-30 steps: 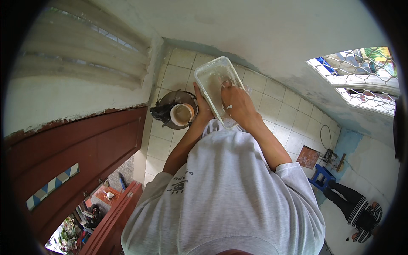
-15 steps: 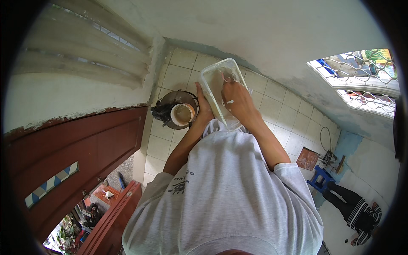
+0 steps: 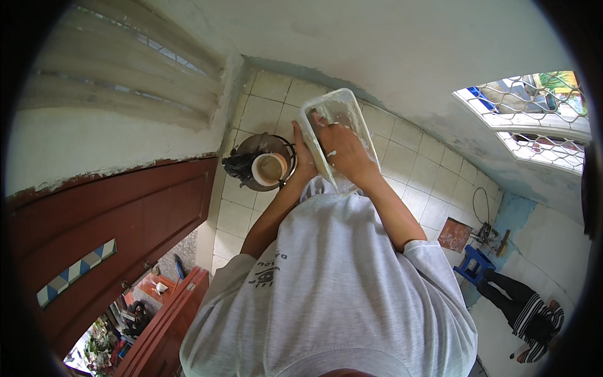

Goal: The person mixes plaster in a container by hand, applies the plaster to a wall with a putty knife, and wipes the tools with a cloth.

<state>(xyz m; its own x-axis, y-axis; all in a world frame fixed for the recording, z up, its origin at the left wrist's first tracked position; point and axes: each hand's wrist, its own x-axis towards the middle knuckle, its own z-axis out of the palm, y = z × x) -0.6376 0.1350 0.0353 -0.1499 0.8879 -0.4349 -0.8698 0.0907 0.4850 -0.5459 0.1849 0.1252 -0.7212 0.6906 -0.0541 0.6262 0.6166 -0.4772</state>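
Below me my left hand [image 3: 304,154] grips the left side of a translucent rectangular plastic tub [image 3: 346,95], which is smeared with pale, wet material. Inside the tub is my right hand [image 3: 342,151], its fingers bent toward the left wall, with white smears on it; whether they hold something is hidden. To the left of my hands, lower down, a small white-and-orange bucket [image 3: 269,169] with murky beige contents sits on a dark round seat or stand [image 3: 254,144], beside a crumpled black plastic bag [image 3: 235,168].
Tiled floor [image 3: 408,163] meets patchy walls [image 3: 345,38]. Brown doors [image 3: 107,207] open at left. A barred window [image 3: 521,100] is at right. Below it are a blue stool [image 3: 474,264], a rusty square panel [image 3: 453,234], cables, and a person in striped top and dark trousers [image 3: 527,314].
My right hand has shifted left within the tub, toward its left wall. The tub has moved slightly right and down in the picture, with my left hand following it.
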